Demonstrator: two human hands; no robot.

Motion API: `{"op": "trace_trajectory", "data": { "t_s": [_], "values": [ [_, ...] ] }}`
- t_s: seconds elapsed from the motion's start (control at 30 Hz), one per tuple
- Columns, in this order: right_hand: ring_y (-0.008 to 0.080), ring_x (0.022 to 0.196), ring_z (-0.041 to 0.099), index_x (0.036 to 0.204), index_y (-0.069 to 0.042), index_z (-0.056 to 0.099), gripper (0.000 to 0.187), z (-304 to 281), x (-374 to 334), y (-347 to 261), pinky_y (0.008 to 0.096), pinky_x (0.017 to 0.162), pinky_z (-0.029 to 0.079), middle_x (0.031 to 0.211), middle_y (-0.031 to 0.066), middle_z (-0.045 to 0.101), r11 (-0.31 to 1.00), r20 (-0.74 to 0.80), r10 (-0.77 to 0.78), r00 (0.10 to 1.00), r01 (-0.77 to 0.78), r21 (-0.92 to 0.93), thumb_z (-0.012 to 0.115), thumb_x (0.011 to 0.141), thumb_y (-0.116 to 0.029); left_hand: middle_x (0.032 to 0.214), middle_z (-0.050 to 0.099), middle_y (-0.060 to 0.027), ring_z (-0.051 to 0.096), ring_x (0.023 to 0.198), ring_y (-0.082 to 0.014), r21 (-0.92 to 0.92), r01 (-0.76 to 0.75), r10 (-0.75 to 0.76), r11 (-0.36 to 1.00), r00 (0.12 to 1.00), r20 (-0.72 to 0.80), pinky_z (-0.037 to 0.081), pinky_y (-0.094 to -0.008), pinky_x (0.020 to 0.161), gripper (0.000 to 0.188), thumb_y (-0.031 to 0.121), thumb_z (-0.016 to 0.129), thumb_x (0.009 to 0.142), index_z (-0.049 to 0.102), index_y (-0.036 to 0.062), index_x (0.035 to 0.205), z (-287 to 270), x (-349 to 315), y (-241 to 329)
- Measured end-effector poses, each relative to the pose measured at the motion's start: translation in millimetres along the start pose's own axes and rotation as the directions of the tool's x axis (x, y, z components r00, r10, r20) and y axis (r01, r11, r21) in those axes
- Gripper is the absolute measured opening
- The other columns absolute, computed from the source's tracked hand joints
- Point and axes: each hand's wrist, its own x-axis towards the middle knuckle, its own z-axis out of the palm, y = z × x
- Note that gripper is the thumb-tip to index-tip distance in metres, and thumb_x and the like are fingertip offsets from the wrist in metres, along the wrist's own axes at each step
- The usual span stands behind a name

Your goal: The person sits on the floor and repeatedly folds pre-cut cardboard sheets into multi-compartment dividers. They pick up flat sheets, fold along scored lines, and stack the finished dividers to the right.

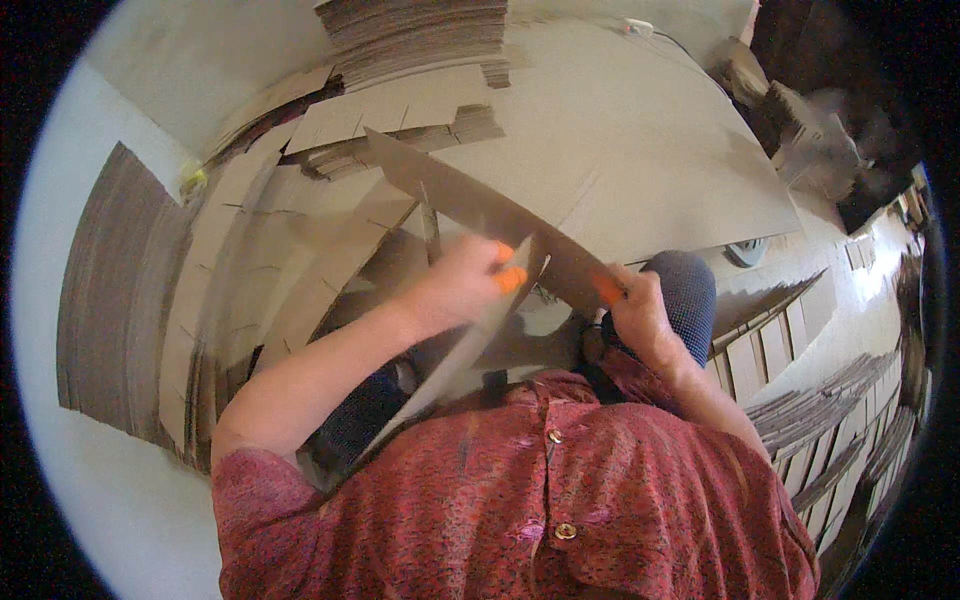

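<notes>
The brown cardboard strip (pixel 480 205) slants across the space in front of you, its far tip pointing up and left, near the slotted cardboard stack (pixel 400 105). To the right of that strip you have a broad bare stretch of tabletop (pixel 650 150), which ends at a straight right edge and a near edge just beyond your right knee (pixel 685 295). Your left side is tighter, with slotted cardboard pieces (pixel 225 310) and a tall sheet pile (pixel 120 290) crowding it.

The tabletop is pale and flat; a taller cardboard stack (pixel 415 45) stands at its far left, and a small white fitting with a cable (pixel 638 27) sits at the far edge. To your right, slotted cardboard bundles (pixel 765 345) lie in rows on the light floor (pixel 865 285).

Your right hand (pixel 640 310) is closed in a pinch on the near end of the brown strip, an orange cover on a fingertip. Your left hand (pixel 465 285), orange-tipped too, is blurred, but seems narrowed around the upper end of a paler cardboard strip (pixel 460 350) that runs down toward your lap.
</notes>
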Motion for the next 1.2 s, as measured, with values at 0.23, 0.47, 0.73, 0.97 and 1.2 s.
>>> {"op": "trace_trajectory", "data": {
  "t_s": [0.23, 0.47, 0.73, 0.97, 1.2],
  "values": [
    [0.0201, 0.081, 0.061, 0.110, 0.004, 0.054, 0.040, 0.8, -10.9, 6.5, 0.0308, 0.074, 0.048, 0.093, 0.0185, 0.063, 0.991, 0.012, -0.002, 1.000, 0.000, 0.137, 0.068, 0.078, -0.016, 0.092, 0.060, -0.0179, 0.058, 0.085, -0.0315, 0.358, -0.113, 0.247, 0.927, 0.902, -0.354, 0.046, -0.0380, 0.076, 0.039, 0.031, 0.063, 0.080, 0.058, -0.0023, 0.100, -17.6, -27.9, -20.9],
    [0.0379, 0.094, 0.057, 0.118, 0.002, 0.049, 0.047, -3.3, 38.2, -62.4, 0.0397, 0.079, 0.047, 0.107, 0.0242, 0.056, 0.816, 0.056, -0.471, 0.880, 0.459, -0.351, 0.064, 0.079, -0.020, 0.087, 0.061, -0.0194, 0.058, 0.079, -0.0376, 0.604, 0.546, -0.212, 0.581, 0.818, -0.535, 0.047, -0.0459, 0.070, 0.033, 0.030, 0.064, 0.078, 0.058, 0.0017, 0.094, -66.0, -76.2, -136.5],
    [0.0402, 0.071, 0.058, 0.105, 0.000, 0.058, 0.024, 25.4, 64.9, -48.5, 0.0385, 0.064, 0.046, 0.076, 0.0250, 0.059, 0.972, 0.262, -0.143, 0.955, 0.185, -0.143, 0.052, 0.085, -0.012, 0.074, 0.059, -0.0212, 0.057, 0.069, -0.0378, 0.485, 0.543, -0.306, 0.685, 0.820, -0.484, 0.044, -0.0455, 0.059, 0.026, 0.023, 0.065, 0.078, 0.057, -0.0013, 0.078, -106.4, -64.8, -133.8],
    [0.0394, 0.069, 0.058, 0.101, -0.005, 0.057, 0.024, 11.2, 43.7, -56.7, 0.0445, 0.058, 0.047, 0.075, 0.0203, 0.060, 0.885, -0.015, -0.448, 0.894, 0.441, -0.150, 0.054, 0.078, -0.007, 0.073, 0.061, -0.0137, 0.055, 0.065, -0.0206, 0.360, 0.345, -0.190, 0.867, 0.895, -0.403, 0.044, -0.0333, 0.060, 0.032, 0.029, 0.068, 0.075, 0.062, -0.0008, 0.085, -123.8, -47.1, -123.5],
    [0.0363, 0.068, 0.059, 0.103, 0.003, 0.055, 0.024, 6.7, 46.3, -60.7, 0.0366, 0.060, 0.047, 0.075, 0.0208, 0.058, 0.900, 0.058, -0.370, 0.927, 0.373, -0.225, 0.051, 0.080, 0.000, 0.080, 0.064, -0.0061, 0.056, 0.074, -0.0121, 0.017, 0.124, -0.122, 0.992, 0.989, -0.083, 0.045, -0.0274, 0.067, 0.023, 0.016, 0.061, 0.081, 0.062, -0.0041, 0.091, -52.8, -23.7, -27.6]
  ]
}}
